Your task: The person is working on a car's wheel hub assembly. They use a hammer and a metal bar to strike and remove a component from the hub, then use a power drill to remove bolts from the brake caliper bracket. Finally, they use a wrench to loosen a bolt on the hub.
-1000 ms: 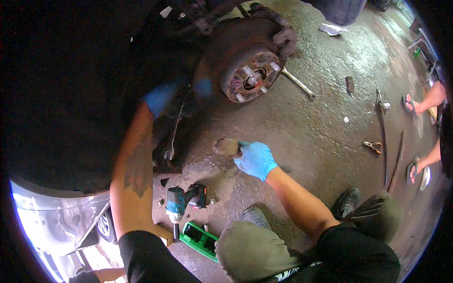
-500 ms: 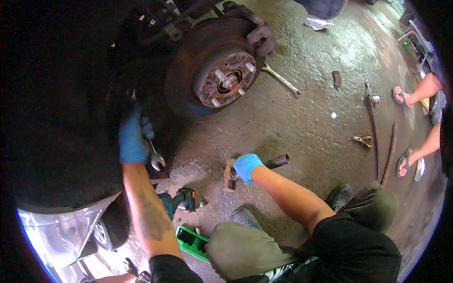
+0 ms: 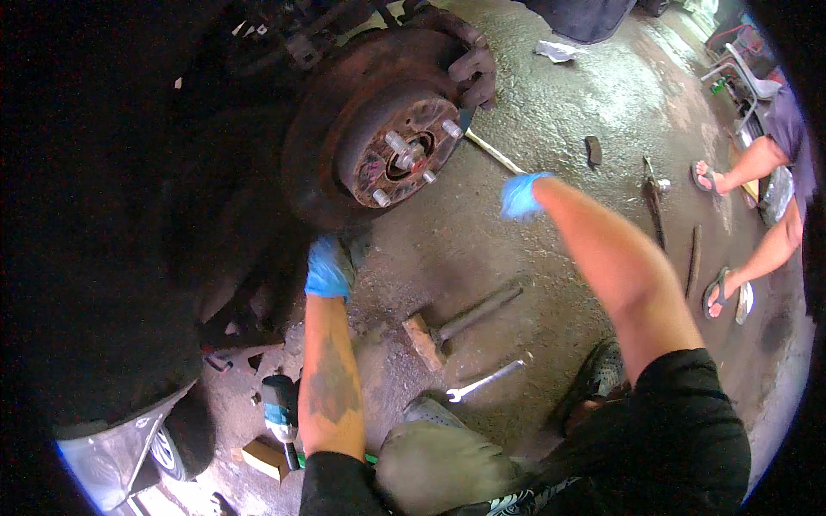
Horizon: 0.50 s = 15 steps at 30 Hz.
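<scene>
My left hand (image 3: 329,268), in a blue glove, is just below the rusty brake disc (image 3: 340,138); its fingers are blurred against the dark. My right hand (image 3: 523,196), also gloved in blue, is at the near end of a long spanner (image 3: 492,153) on the floor, whose far end is hidden behind the disc. Blur hides whether its fingers grip the spanner. Between my arms lies a hammer (image 3: 424,341) with a worn block head and a dark handle. A second, open-ended spanner (image 3: 486,382) rests on the floor near my shoe.
A teal cordless power tool (image 3: 280,408) and a small box (image 3: 265,458) are left of my left forearm. At right lie a brake pad (image 3: 594,151), a long dark bar (image 3: 656,215) and another rod (image 3: 693,262). A person's sandalled feet (image 3: 721,288) stand beyond them.
My right hand has left the hammer and moved up and away to the long spanner. My left hand has moved right; an open-ended spanner like the one it held now lies on the floor.
</scene>
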{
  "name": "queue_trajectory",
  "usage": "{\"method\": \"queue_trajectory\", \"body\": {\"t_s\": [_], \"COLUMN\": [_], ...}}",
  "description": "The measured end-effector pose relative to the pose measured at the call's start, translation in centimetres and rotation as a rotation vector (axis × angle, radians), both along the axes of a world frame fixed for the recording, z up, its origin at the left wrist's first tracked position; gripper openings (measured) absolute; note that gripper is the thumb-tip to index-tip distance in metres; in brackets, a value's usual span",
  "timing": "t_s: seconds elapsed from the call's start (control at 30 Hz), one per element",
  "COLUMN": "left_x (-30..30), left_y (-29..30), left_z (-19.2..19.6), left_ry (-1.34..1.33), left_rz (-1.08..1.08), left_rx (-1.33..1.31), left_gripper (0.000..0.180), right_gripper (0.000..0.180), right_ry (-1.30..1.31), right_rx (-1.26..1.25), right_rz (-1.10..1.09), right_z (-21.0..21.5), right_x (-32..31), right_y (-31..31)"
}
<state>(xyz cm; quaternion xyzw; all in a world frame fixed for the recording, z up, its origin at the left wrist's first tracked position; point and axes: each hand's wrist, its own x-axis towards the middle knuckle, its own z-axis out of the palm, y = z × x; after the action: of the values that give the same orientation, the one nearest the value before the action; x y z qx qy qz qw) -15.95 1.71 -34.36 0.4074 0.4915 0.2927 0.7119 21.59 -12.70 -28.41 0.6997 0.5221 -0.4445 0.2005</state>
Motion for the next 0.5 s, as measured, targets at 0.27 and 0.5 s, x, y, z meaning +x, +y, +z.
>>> {"method": "queue_trajectory", "body": {"t_s": [0.27,0.5], "left_x": [8.0,8.5], "left_y": [5.4,7.7], "left_z": [3.5,4.8], "left_ry": [0.232,0.295], "left_rz": [-0.254,-0.313], "left_rx": [0.244,0.261], "left_gripper": [0.035,0.037], "right_gripper": [0.025,0.037], "right_ry": [-0.285,-0.347], "right_rx": [0.135,0.049], "right_rz": [0.034,-0.1], "right_z": [11.7,21.9], "right_x": [16.4,12.1], "right_y": [3.1,4.2]}}
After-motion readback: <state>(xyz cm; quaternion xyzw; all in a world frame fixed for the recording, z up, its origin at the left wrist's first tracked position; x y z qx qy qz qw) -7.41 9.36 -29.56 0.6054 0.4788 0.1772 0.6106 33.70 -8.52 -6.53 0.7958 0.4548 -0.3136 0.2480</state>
